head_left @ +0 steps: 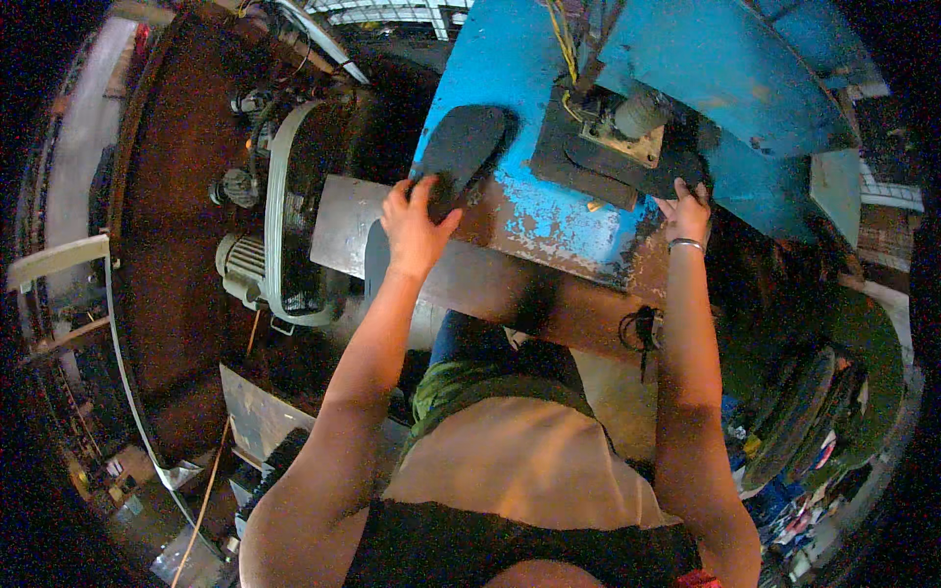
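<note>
A dark flat shoe sole [469, 139] lies on the left part of the blue machine table [524, 83]. My left hand [417, 227] rests at its near end, fingers spread and thumb apart. Beneath my left wrist, part of another dark sole-like piece [373, 263] shows. On the right, a dark sole [676, 176] lies partly under the metal head [622, 142] of the machine. My right hand [688, 214], with a band at the wrist, grips this sole's near right edge with thumb and fingers. The head hides the sole's middle.
Yellow cables [565, 44] run down to the machine head, beside a blue upright panel [725, 69]. A worn metal ledge [343, 220] sticks out at the left, near a grey motor [245, 267]. Dark curved pieces [799, 416] are piled at the lower right.
</note>
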